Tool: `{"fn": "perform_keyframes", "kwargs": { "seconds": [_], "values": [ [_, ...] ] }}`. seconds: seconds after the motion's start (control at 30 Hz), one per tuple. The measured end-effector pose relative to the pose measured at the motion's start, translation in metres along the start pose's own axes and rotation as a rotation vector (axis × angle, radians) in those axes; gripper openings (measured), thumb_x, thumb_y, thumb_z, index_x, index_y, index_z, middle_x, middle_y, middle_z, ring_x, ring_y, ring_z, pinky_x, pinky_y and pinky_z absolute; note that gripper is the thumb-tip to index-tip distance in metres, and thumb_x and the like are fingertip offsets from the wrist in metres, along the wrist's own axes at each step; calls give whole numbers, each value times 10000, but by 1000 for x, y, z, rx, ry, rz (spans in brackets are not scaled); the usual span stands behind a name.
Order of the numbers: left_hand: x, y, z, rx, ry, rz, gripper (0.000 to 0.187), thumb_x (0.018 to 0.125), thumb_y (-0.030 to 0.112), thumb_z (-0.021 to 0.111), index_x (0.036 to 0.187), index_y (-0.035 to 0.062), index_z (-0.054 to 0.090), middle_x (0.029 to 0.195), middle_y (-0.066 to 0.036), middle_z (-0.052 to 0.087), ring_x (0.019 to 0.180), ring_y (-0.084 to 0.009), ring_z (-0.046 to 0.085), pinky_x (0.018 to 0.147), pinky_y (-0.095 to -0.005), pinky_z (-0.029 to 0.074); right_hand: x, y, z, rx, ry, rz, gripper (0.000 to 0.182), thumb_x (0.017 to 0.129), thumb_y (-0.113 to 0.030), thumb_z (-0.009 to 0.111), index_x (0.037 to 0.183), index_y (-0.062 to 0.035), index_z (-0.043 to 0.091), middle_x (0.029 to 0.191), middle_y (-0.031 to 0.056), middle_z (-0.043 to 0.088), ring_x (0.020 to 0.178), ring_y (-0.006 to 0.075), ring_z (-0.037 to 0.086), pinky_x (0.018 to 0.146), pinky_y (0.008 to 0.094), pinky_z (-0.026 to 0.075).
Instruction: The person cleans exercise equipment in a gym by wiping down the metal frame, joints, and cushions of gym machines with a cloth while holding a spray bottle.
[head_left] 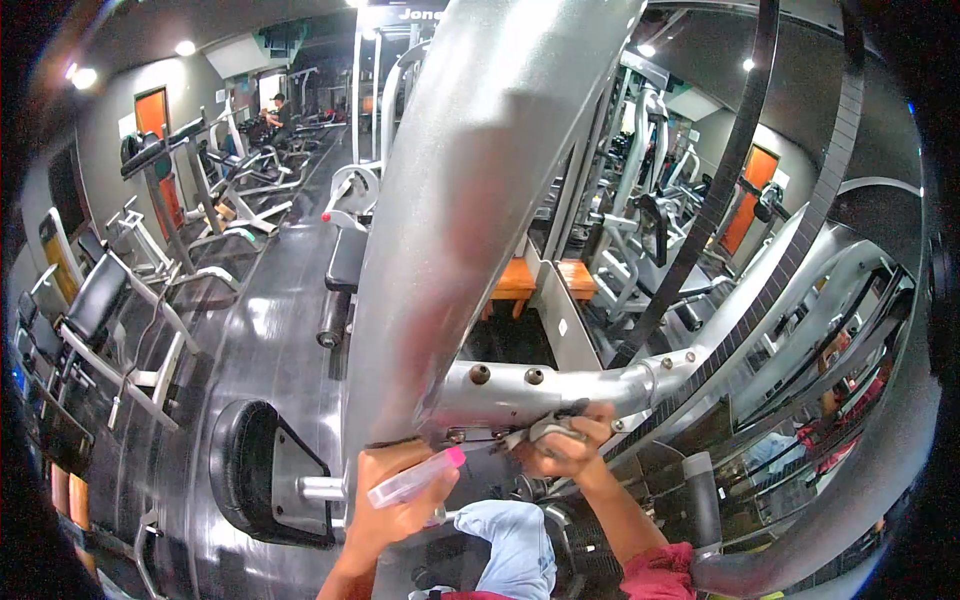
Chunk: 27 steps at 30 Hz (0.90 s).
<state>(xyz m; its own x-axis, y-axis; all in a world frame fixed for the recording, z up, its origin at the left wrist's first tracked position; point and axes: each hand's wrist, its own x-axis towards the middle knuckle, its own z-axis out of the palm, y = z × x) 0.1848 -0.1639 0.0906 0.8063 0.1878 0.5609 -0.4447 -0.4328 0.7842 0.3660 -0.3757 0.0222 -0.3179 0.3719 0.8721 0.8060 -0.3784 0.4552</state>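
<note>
My left hand grips a clear spray bottle with a pink tip, held just below the wide silver frame of a gym machine. My right hand presses a grey cloth against the underside of the silver crossbar, near its bolts. A light blue cloth lies below, between my forearms.
A black roller pad sits low on the left. Black belts run diagonally on the right. Benches and weight machines line the dark floor on the left. A person sits far back. Orange doors are on the walls.
</note>
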Motion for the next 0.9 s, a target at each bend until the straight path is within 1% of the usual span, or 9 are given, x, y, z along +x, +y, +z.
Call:
{"fn": "perform_keyframes", "kwargs": {
  "seconds": [0.07,0.27,0.4,0.5,0.6,0.67,0.73,0.77,0.9],
  "values": [
    [0,-2,-1,-28,-3,-36,149,757,132,719,713,1,665,580,-101,556,472,-229,494,469,-333,364,-5,-4,3,-21,44,4,338,643,-477,738,779,-359,452,1003,-132,461,981,197,442,739,468,368],
    [-1,-6,-1,-17,-9,-6,159,756,142,713,705,-1,667,576,-100,559,457,-234,489,465,-338,369,18,18,-7,33,-17,-60,317,594,-412,751,857,-428,574,967,-144,501,917,191,482,729,445,387],
    [-3,-8,1,1,28,-10,165,751,147,715,678,10,660,551,-94,529,442,-233,472,459,-344,362,65,19,-24,209,-124,177,314,612,-202,751,905,-292,686,854,-49,584,783,217,561,684,378,429],
    [-4,-11,1,16,28,-23,168,751,152,715,671,17,657,537,-93,504,436,-237,461,456,-350,355,95,31,-29,343,-209,720,249,663,-95,691,910,-107,659,862,66,611,814,287,584,732,397,463],
    [-4,-11,3,48,41,-16,174,751,156,710,664,19,649,530,-93,486,432,-243,452,452,-355,349,93,39,-33,326,-366,905,253,655,-93,698,901,-89,638,866,82,612,819,290,583,743,398,465],
    [-3,-10,2,100,50,11,178,750,157,707,656,20,643,527,-93,481,431,-246,448,451,-356,347,77,31,-28,237,-264,788,222,686,-135,714,891,-115,632,850,63,596,809,286,572,741,414,456],
    [-3,-9,1,81,41,-27,190,746,158,705,640,21,628,522,-89,476,428,-246,439,449,-356,348,49,19,-23,116,-26,476,205,712,-187,739,891,-172,640,868,16,567,788,280,550,739,432,434],
    [-3,-8,1,78,45,-26,190,746,158,705,640,21,628,522,-89,476,428,-246,439,449,-356,348,31,18,-10,61,118,351,241,716,-306,782,907,-244,648,897,-26,539,809,256,530,733,438,408],
    [-4,-10,2,66,56,-43,192,745,152,707,632,22,623,520,-89,482,424,-240,434,449,-355,348,-6,25,-9,23,22,134,313,605,-420,795,855,-341,625,940,-68,533,939,212,471,698,419,374]
  ]
}}
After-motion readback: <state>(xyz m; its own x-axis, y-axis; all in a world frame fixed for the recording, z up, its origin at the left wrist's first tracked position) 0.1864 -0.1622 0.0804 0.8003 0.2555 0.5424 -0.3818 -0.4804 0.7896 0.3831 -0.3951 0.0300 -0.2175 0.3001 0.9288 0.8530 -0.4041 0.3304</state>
